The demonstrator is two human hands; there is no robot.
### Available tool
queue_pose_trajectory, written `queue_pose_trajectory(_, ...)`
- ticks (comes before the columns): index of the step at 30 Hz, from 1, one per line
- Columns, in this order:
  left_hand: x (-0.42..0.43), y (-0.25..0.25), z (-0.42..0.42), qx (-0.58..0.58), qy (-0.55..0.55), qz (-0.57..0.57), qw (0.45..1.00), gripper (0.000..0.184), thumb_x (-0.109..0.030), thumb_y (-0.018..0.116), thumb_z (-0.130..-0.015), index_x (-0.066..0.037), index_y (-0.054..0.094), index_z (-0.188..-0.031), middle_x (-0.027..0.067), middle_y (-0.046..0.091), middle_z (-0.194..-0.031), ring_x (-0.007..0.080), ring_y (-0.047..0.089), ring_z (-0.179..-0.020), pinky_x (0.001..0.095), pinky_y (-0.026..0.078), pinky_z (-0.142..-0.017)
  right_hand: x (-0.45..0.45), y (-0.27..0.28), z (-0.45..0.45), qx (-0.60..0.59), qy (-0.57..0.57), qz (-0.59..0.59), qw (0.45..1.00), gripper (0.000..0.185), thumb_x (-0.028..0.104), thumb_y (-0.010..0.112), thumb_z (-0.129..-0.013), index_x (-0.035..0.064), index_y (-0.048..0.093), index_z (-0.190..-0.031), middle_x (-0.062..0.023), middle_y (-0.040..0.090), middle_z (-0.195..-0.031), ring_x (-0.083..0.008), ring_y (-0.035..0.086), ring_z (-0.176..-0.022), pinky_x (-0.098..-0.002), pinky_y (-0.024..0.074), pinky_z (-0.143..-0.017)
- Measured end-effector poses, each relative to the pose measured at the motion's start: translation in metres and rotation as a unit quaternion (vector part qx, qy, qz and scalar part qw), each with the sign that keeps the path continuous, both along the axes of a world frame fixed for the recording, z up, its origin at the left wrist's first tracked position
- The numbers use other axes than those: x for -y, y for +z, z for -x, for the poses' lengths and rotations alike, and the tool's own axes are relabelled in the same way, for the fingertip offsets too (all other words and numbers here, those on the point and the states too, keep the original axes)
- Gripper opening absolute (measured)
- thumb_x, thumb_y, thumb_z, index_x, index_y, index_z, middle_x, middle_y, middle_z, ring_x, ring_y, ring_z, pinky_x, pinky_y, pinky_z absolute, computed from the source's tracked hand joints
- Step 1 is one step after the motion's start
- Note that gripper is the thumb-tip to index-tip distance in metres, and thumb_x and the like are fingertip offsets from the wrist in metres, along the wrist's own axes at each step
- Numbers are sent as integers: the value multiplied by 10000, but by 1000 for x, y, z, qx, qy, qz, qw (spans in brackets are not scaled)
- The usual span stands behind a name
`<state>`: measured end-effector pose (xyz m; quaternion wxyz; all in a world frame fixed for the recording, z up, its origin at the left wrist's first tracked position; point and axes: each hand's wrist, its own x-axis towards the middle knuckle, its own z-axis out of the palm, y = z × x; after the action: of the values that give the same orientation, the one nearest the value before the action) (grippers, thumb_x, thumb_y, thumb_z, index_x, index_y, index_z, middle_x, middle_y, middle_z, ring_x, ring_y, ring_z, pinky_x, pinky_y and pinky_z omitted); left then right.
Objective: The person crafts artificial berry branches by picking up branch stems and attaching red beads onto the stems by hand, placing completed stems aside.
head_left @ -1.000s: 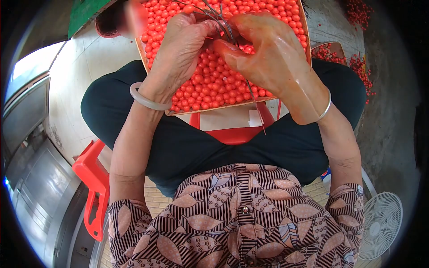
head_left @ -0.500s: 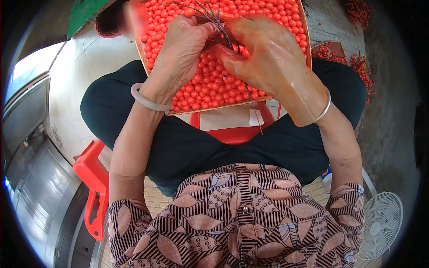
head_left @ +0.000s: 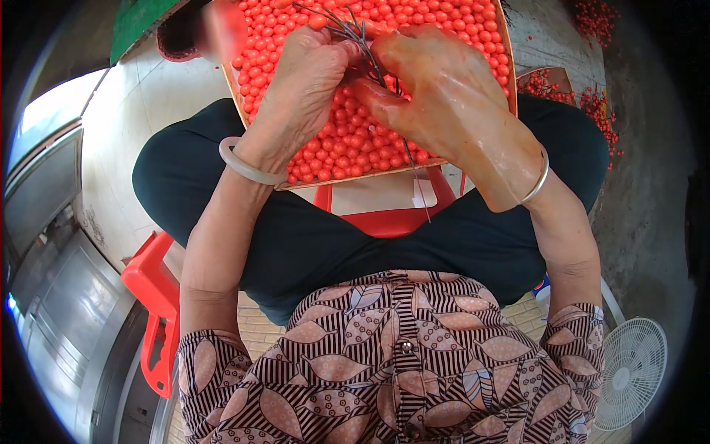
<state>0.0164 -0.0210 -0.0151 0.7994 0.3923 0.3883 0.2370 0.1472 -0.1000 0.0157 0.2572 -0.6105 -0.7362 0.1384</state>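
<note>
A shallow box [head_left: 235,80] full of small round red berries [head_left: 355,144] lies in front of me. Above it my left hand [head_left: 305,89], with a pale bangle at the wrist, pinches a dark thin branched stem [head_left: 355,35]. My right hand [head_left: 436,96], in a translucent stained glove, is closed round the lower part of the same stem, its fingertips close to my left ones. A thin stem end hangs below the hands past the box's near edge. The fingertips are partly hidden.
Under the box is a red plastic stool [head_left: 384,223]. Another red plastic piece [head_left: 151,274] stands at left. A white fan [head_left: 632,374] is at lower right. Red berry sprigs [head_left: 595,111] lie on the floor at right. A green panel [head_left: 144,26] is at upper left.
The hanging stem end has shifted slightly left. My right hand has moved down a little, and the branched tips above the hands have shifted slightly. Both hands stay closed.
</note>
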Motion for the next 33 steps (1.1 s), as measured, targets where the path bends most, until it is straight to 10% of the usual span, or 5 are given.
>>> queue_pose_trajectory(20, -8, 3, 5, 13, 23, -3, 1000, 92, -23, 556, -804, -13, 606, -880, 30, 602, -758, 76, 527, -611, 202, 410, -509, -11, -1, -4, -76, -108, 12, 991, 207, 200, 644, -738, 3, 586, -760, -148, 582, -713, -313, 564, -694, -384, 454, -622)
queue_pose_trajectory(25, -12, 13, 7, 57, 75, -3, 996, 125, -44, 575, -809, -11, 593, -928, 22, 597, -781, 71, 512, -603, 197, 401, -505, -18, 12, -11, -245, -190, 190, 931, 183, 199, 674, -762, 30, 602, -775, 24, 513, -610, -34, 428, -584, -224, 364, -522)
queue_pose_trajectory(33, -13, 20, 10, 83, 88, 0, 993, 189, -51, 594, -812, 4, 581, -992, 34, 594, -784, 69, 502, -594, 190, 392, -511, -24, 12, -14, -408, -187, 199, 871, 176, 144, 650, -761, 50, 528, -677, 48, 445, -589, -27, 379, -568, -211, 331, -512)
